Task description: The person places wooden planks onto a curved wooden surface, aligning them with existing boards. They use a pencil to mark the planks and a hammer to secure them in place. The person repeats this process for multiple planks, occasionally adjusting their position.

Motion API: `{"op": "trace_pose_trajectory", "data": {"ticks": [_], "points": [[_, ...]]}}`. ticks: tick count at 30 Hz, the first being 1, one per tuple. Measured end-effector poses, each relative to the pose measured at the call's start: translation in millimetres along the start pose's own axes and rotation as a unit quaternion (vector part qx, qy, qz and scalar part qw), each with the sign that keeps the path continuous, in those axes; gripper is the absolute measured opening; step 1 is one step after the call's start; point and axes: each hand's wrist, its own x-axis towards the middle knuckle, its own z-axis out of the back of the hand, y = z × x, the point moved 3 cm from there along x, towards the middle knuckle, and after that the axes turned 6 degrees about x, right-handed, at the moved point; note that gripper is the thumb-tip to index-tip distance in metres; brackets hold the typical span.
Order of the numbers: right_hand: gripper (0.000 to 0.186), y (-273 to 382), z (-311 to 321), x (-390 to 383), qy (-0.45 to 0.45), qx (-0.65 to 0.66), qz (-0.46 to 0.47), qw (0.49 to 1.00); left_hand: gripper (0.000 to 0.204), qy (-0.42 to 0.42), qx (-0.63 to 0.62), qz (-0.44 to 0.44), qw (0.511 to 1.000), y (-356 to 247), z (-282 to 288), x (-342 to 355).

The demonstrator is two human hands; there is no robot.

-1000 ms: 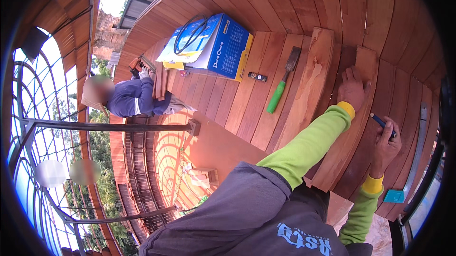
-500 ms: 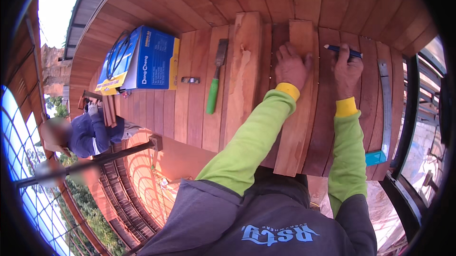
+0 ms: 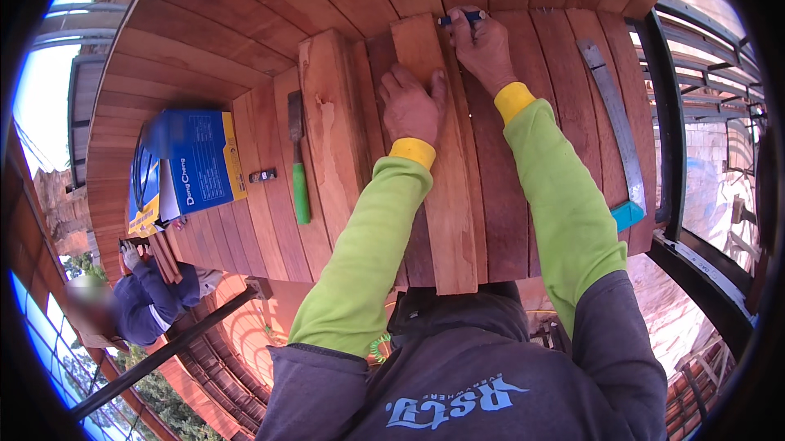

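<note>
My left hand [image 3: 411, 110] grips a long light-brown board [image 3: 454, 220] across its width, fingers curled at the left edge and thumb toward the right. My right hand [image 3: 482, 49] holds a dark blue pencil [image 3: 446, 21] at the far end of that board. Left of my left hand lies a thicker wooden beam [image 3: 331, 81]. Beside the beam is a chisel with a green handle [image 3: 300, 192]. A metal square with a teal handle [image 3: 626, 215] lies to the right of my right forearm.
Curved slatted walls [image 3: 229, 16] rise behind the slatted bench. A blue-and-yellow box [image 3: 204, 175] with a black cable and a small dark object [image 3: 262, 175] sit at left. A co-worker in blue [image 3: 147, 302] works at lower left beside a metal rail [image 3: 188, 331]. Steel framing [image 3: 672, 130] stands at right.
My right hand has moved up with the pencil to the board's far end. My left hand stays on the board. The whole view has turned, leaving the bench more upright in the picture.
</note>
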Motion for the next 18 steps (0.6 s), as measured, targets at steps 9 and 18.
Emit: {"op": "trace_pose_trajectory", "data": {"ticks": [9, 18], "points": [[0.023, -43, -13, 36, 0.060, -0.085, 0.044, 0.994, 0.062, 0.024, -0.022, 0.044, 0.999, 3, 1, -1], [0.025, -30, 10, -41, 0.057, -0.065, 0.022, 0.996, 0.070, 0.043, -0.036, 0.068, 0.996, 6, -15, 0]]}}
